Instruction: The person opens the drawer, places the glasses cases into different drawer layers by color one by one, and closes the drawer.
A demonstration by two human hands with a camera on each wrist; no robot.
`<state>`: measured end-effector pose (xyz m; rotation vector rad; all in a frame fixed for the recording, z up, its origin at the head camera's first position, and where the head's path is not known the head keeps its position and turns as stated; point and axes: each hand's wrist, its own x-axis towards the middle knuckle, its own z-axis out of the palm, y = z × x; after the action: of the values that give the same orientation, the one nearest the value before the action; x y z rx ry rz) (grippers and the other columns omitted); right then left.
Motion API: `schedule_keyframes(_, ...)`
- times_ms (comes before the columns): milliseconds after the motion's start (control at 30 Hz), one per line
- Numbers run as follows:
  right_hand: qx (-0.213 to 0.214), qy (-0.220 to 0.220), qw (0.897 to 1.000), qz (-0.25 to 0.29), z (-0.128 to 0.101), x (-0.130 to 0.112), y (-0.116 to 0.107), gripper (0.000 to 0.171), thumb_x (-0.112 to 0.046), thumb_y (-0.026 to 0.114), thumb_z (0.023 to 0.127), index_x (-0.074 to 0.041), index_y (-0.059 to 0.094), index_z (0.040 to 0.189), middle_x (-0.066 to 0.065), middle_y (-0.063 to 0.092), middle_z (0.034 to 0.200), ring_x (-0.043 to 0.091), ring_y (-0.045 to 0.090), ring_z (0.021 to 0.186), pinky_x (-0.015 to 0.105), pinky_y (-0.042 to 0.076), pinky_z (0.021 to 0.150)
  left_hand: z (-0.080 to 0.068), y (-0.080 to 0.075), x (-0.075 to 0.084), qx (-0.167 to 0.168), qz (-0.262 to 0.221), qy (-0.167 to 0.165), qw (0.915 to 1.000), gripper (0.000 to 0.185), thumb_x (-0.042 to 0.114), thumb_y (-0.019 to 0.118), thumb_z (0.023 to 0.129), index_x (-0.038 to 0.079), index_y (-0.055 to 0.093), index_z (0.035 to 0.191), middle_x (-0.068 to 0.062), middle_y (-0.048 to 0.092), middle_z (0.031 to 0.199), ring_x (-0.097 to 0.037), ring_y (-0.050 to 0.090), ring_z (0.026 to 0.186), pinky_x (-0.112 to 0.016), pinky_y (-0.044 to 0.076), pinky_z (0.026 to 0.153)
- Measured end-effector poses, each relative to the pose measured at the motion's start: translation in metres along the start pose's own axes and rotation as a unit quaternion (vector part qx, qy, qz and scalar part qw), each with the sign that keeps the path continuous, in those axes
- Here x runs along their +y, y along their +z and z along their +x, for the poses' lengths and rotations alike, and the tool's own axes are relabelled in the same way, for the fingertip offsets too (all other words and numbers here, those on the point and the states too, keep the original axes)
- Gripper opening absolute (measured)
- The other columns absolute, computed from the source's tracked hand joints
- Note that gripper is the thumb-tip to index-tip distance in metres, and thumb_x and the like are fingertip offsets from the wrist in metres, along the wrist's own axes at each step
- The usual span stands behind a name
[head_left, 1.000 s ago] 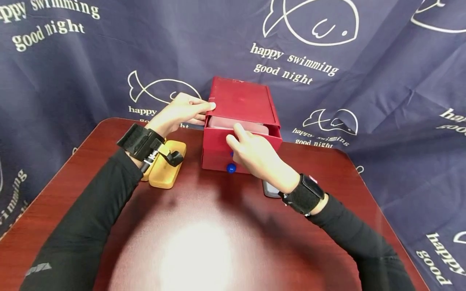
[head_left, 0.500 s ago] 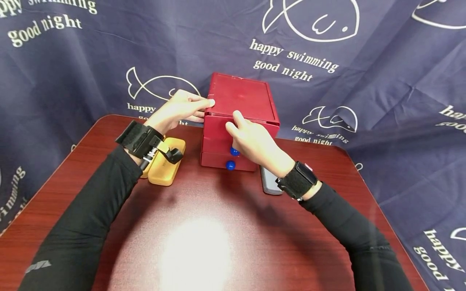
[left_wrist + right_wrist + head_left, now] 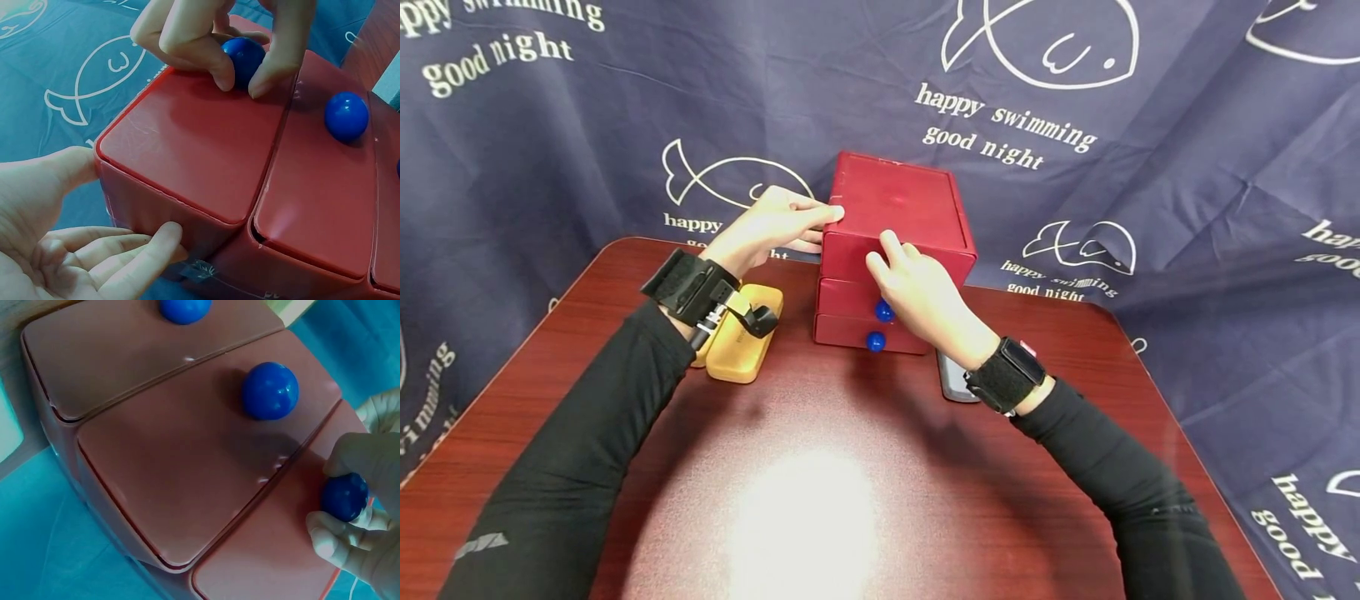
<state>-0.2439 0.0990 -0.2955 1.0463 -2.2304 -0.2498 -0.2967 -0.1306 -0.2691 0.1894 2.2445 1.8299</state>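
Observation:
A red three-drawer box (image 3: 895,200) stands at the table's far middle, all drawers closed. My right hand (image 3: 917,287) pinches the blue knob (image 3: 245,57) of the top drawer (image 3: 187,144) between thumb and fingers; the same knob (image 3: 344,497) shows in the right wrist view. My left hand (image 3: 775,223) steadies the box's left side, thumb on the top corner and fingers (image 3: 134,262) along the side wall. The middle knob (image 3: 884,312) and bottom knob (image 3: 875,341) are free.
A yellow case (image 3: 741,337) lies left of the box, under my left wrist. A grey flat device (image 3: 953,379) lies right of the box, partly under my right wrist. Dark blue printed cloth (image 3: 1150,167) hangs behind the red-brown table (image 3: 820,500).
The top drawer, open a second ago with a pale thing inside, has been pushed fully shut by my right hand. The left hand has stayed on the box.

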Motion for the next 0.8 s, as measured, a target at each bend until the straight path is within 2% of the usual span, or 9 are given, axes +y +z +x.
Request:
schedule_keyframes(267, 0.0, -0.002, 1.0, 0.007, -0.007, -0.001, -0.002, 0.011, 0.002, 0.065, 0.095, 0.001, 0.054, 0.097, 0.017, 0.052, 0.102, 0.028, 0.054, 0.075, 0.031, 0.049, 0.049, 0.0, -0.001, -0.001, -0.006, 0.004, 0.009, 0.9999, 0.054, 0.029, 0.067, 0.099, -0.001, 0.057, 0.142, -0.02, 0.06, 0.142, -0.034, 0.064, 0.126, -0.038, 0.057, 0.098)
schedule_keyframes(367, 0.003, 0.0, 1.0, 0.002, -0.01, -0.002, -0.003, 0.01, 0.002, 0.064, 0.094, 0.001, 0.054, 0.095, 0.016, 0.052, 0.101, 0.027, 0.053, 0.073, 0.03, 0.047, 0.048, 0.0, 0.0, -0.001, -0.007, 0.003, 0.011, 0.9999, 0.054, 0.029, 0.067, 0.099, -0.002, 0.057, 0.142, -0.02, 0.06, 0.142, -0.034, 0.064, 0.125, -0.038, 0.057, 0.098)
schedule_keyframes(533, 0.007, 0.004, 0.999, -0.036, -0.013, -0.008, -0.01, 0.009, -0.007, 0.064, 0.095, -0.001, 0.057, 0.092, 0.014, 0.054, 0.097, 0.025, 0.054, 0.066, 0.029, 0.046, 0.047, -0.001, -0.001, -0.001, -0.002, -0.001, 0.008, 1.0, 0.053, 0.028, 0.067, 0.099, -0.002, 0.057, 0.142, -0.021, 0.06, 0.141, -0.035, 0.064, 0.125, -0.038, 0.057, 0.096)
schedule_keyframes(667, 0.016, -0.006, 0.999, -0.037, -0.019, -0.012, -0.014, 0.014, -0.012, 0.068, 0.092, -0.003, 0.06, 0.101, 0.013, 0.055, 0.099, 0.024, 0.055, 0.065, 0.029, 0.045, 0.047, -0.002, 0.0, -0.001, 0.001, 0.001, 0.005, 1.0, 0.053, 0.029, 0.067, 0.099, -0.001, 0.057, 0.141, -0.021, 0.061, 0.141, -0.034, 0.064, 0.125, -0.036, 0.058, 0.095)
schedule_keyframes(800, 0.031, -0.031, 0.999, -0.016, -0.028, -0.017, -0.012, 0.028, -0.012, 0.07, 0.089, -0.005, 0.06, 0.114, 0.015, 0.057, 0.108, 0.024, 0.058, 0.074, 0.028, 0.045, 0.049, -0.002, 0.0, 0.0, 0.001, 0.001, 0.002, 1.0, 0.054, 0.028, 0.067, 0.099, -0.002, 0.056, 0.142, -0.021, 0.06, 0.142, -0.034, 0.063, 0.126, -0.037, 0.058, 0.096)
